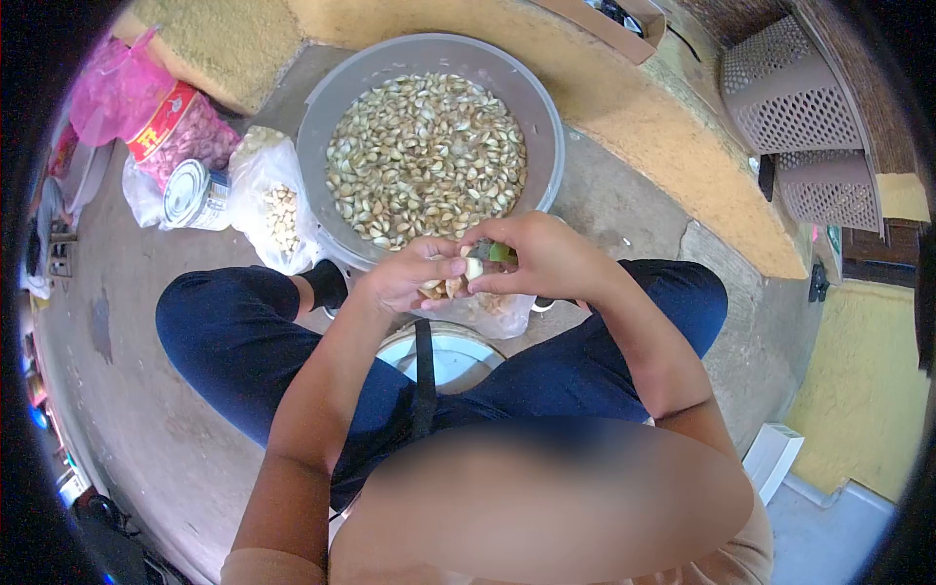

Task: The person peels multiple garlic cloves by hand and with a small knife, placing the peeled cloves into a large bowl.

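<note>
Both my hands meet just over the near rim of a large grey basin (pixel 551 185) filled with unpeeled garlic cloves (pixel 429 156), which seem to sit in water. My left hand (pixel 402 277) is cupped, its fingers closed around several garlic cloves (pixel 444 289) with brownish skins. A pale, peeled-looking garlic clove (pixel 474 268) sits at my left thumb tip, pinched by the thumb and fingers of my right hand (pixel 536 255). Something green (pixel 501 253) shows under my right fingers; what it is I cannot make out.
Left of the basin, a clear plastic bag (pixel 258 161) holds peeled cloves. Beside it are a metal can (pixel 195 195) and a pink mesh sack (pixel 185 136) of garlic. Another plastic bag (pixel 502 317) lies below my hands, near a white round lid or bucket (pixel 444 356). A yellow ledge (pixel 663 136) runs behind.
</note>
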A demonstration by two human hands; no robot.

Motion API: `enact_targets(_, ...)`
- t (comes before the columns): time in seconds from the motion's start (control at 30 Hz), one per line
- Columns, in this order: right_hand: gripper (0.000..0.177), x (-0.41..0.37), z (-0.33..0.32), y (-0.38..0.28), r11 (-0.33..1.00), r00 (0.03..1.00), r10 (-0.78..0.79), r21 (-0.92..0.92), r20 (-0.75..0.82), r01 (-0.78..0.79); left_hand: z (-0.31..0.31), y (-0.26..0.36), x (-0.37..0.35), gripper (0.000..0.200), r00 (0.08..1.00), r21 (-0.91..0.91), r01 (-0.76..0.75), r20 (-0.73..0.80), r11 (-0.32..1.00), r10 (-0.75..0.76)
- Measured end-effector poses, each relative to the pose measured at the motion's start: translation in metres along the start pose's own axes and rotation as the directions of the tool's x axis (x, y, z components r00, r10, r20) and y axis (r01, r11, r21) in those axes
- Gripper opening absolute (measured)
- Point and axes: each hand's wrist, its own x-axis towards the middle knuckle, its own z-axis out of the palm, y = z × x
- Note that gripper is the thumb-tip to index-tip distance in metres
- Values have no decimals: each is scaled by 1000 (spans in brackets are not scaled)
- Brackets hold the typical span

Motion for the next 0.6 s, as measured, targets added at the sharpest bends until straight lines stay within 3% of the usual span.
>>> enact_targets(0.17,35,-1,-4,-1,974,998,26,-223,-48,-37,7,3,3,27,989,-101,-75,-133,992,61)
enact_targets(0.27,34,1,-3,2,941,998,47,-333,-46,-59,9,5,5,23,987,-135,-45,-162,990,22)
enact_targets(0.37,35,6,6,5,921,997,72,-383,-18,-73,7,-1,7,20,974,-77,-58,-222,995,39)
enact_targets(0.47,37,7,8,5,952,995,80,-291,-57,-94,12,1,7,18,962,-131,-94,-266,987,57)
enact_targets(0.57,34,7,1,2,984,984,171,61,-58,-167,4,0,5,22,982,-207,-137,-157,969,105)
enact_targets(0.6,33,6,1,5,990,987,118,87,-113,-109,8,3,5,24,983,-213,-140,-147,967,110)
